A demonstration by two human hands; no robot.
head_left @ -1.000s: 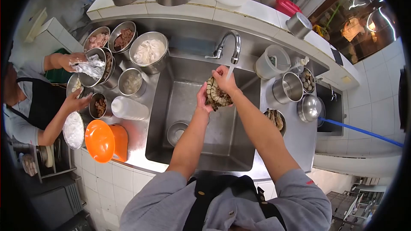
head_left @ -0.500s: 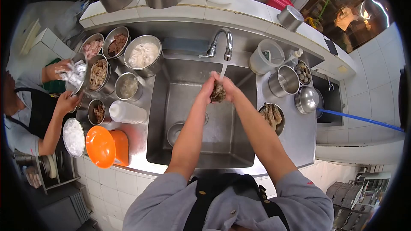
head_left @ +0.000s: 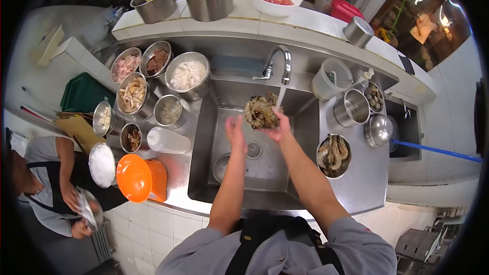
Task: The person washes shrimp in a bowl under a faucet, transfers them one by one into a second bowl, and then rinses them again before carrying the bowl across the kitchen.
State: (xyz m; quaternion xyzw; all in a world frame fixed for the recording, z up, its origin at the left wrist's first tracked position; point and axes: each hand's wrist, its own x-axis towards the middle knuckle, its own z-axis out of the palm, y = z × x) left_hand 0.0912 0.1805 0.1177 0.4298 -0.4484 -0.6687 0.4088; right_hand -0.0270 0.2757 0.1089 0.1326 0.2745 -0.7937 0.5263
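Note:
My right hand point(head_left: 278, 128) holds a clump of raw prawns point(head_left: 261, 112) from below and the right side, over the sink. Their shells are grey-brown and banded, with thin legs. Water from the curved faucet point(head_left: 285, 66) runs down beside the clump at its right edge. Apart from the prawns, lower left, my left hand point(head_left: 236, 133) is open and empty, its fingers raised. Beneath both hands lies the steel sink point(head_left: 232, 103). To the right of the sink stands a steel bowl of large prawns point(head_left: 333, 156).
Left of the sink, several steel bowls of ingredients crowd the counter beside a white bottle point(head_left: 169, 140) and an orange container point(head_left: 140, 178). A co-worker point(head_left: 51, 173) at far left handles a metal bowl point(head_left: 90, 209). Right stand a clear bucket point(head_left: 331, 80) and steel pot point(head_left: 352, 107).
My left hand has come off the prawns and opened; my right hand keeps them. The view has shifted slightly. The co-worker has stepped back and lowered the metal bowl.

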